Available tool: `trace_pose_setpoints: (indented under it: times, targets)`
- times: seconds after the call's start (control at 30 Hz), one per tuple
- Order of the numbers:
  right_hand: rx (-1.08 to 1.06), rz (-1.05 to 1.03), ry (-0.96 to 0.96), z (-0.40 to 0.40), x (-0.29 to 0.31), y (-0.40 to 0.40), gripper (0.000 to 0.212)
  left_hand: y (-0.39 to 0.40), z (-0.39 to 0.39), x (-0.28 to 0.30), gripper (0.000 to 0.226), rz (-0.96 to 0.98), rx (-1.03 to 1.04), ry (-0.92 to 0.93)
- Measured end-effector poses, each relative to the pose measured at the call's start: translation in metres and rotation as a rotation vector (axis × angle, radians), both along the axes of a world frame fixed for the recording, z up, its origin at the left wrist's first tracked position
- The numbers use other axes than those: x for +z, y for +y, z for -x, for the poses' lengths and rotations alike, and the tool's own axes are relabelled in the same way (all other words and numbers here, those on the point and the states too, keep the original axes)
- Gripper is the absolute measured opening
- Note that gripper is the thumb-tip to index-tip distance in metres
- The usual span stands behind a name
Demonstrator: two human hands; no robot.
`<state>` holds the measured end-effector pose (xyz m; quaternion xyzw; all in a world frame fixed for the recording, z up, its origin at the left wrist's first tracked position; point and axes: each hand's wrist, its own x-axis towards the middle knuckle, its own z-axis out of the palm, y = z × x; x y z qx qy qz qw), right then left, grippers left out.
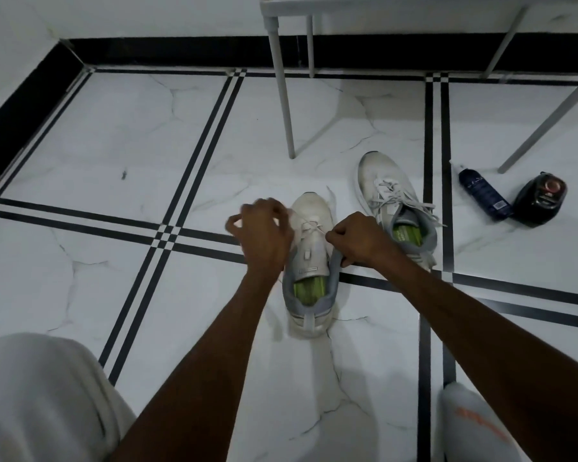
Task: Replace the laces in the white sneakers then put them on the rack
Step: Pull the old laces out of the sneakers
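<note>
Two white sneakers with grey collars and green insoles stand on the tiled floor, toes pointing away from me. The near sneaker (309, 261) sits between my hands and has a white lace (314, 226) only through its front eyelets. My left hand (264, 233) is closed on one lace end at the shoe's left side. My right hand (359, 238) pinches the other end, pulled taut to the right. The far sneaker (386, 195) is fully laced, its loose lace ends spread to the right.
A white rack (282, 81) on thin legs stands at the back. A dark blue bottle (483, 196) and a black tin (541, 201) lie on the floor at the right. My knees in light clothing fill both lower corners.
</note>
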<state>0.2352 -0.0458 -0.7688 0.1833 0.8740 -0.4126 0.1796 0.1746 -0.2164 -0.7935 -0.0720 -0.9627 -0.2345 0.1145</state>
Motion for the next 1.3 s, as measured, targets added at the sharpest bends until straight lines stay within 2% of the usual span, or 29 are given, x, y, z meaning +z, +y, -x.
trace_pose_setpoints:
  times: [0.07,0.1,0.13,0.17,0.23,0.27,0.33,0.4,0.5,0.53,0.57,0.63,0.67,0.7,0.73,0.8,0.87,0.9,0.97,1.03,1.1,1.2,1.23,1.3]
  targets:
    - [-0.030,0.018,0.016,-0.002,-0.001,0.001,0.038,-0.026,0.017,0.010,0.011,-0.194,0.382,-0.014]
    - [-0.033,0.021,0.026,-0.003,-0.001,0.001,0.039,-0.037,0.022,0.013,0.010,-0.187,0.498,-0.008]
    - [-0.022,0.013,0.032,-0.002,-0.001,0.000,0.040,-0.042,0.022,0.013,0.008,-0.177,0.523,-0.002]
    - [-0.007,-0.002,0.032,0.000,0.000,-0.001,0.040,-0.039,0.017,0.012,0.015,-0.172,0.457,0.014]
    - [0.006,-0.015,0.029,0.004,0.000,-0.002,0.040,-0.018,-0.004,0.006,0.026,-0.185,0.107,-0.006]
    - [0.009,-0.019,0.032,0.005,-0.001,-0.003,0.040,-0.007,-0.014,0.002,0.027,-0.135,-0.065,-0.055]
    - [0.011,-0.031,0.045,0.006,-0.003,-0.005,0.039,0.004,-0.025,-0.010,0.024,0.095,-0.290,-0.127]
    - [0.005,-0.030,0.042,0.007,-0.004,-0.007,0.038,0.006,-0.023,-0.018,0.021,0.214,-0.346,-0.137]
    - [0.000,-0.046,0.016,0.005,-0.003,-0.007,0.038,0.010,-0.025,-0.015,0.015,0.215,-0.399,-0.048]
    - [-0.020,-0.033,0.010,0.004,-0.003,-0.006,0.039,0.009,-0.023,-0.012,0.011,0.163,-0.323,-0.002]
    - [-0.043,-0.013,0.008,0.003,-0.004,-0.005,0.040,0.004,-0.017,-0.007,0.007,0.046,-0.150,0.017]
    - [-0.062,0.003,0.015,0.002,-0.003,-0.004,0.044,-0.019,0.008,0.007,0.007,-0.258,0.346,-0.063]
    - [-0.048,-0.007,0.017,0.002,-0.003,-0.003,0.044,-0.034,0.020,0.012,0.011,-0.310,0.528,-0.136]
    - [-0.029,-0.019,0.018,0.002,-0.003,-0.004,0.043,-0.046,0.028,0.013,0.019,-0.236,0.589,-0.185]
    - [-0.016,-0.032,0.021,0.002,-0.002,-0.004,0.042,-0.050,0.029,0.013,0.031,-0.162,0.549,-0.208]
    - [-0.018,-0.031,0.023,0.005,-0.001,-0.006,0.040,-0.037,0.019,0.012,0.049,-0.149,0.242,-0.110]
    - [-0.027,-0.041,0.033,0.008,-0.003,-0.007,0.038,-0.011,-0.003,0.003,0.043,-0.169,-0.108,-0.091]
    - [-0.022,-0.052,0.035,0.009,-0.004,-0.008,0.039,-0.001,-0.012,-0.001,0.034,-0.100,-0.238,-0.118]
    - [-0.010,-0.050,0.042,0.010,-0.002,-0.011,0.042,0.010,-0.021,-0.011,0.022,0.079,-0.347,-0.152]
    - [-0.025,-0.016,0.042,0.008,-0.001,-0.011,0.045,0.011,-0.020,-0.016,0.015,0.114,-0.359,-0.171]
    - [-0.030,-0.033,0.023,0.007,-0.004,-0.010,0.043,0.005,-0.019,-0.016,0.013,-0.034,-0.275,-0.141]
    - [-0.037,-0.084,0.015,0.007,-0.011,-0.009,0.037,-0.027,0.007,-0.002,0.013,-0.425,0.257,0.022]
    - [-0.041,-0.089,0.017,0.007,-0.013,-0.008,0.037,-0.040,0.018,0.003,0.018,-0.430,0.373,0.041]
    - [-0.023,-0.095,0.016,0.008,-0.013,-0.008,0.037,-0.050,0.023,0.009,0.045,-0.365,0.359,-0.036]
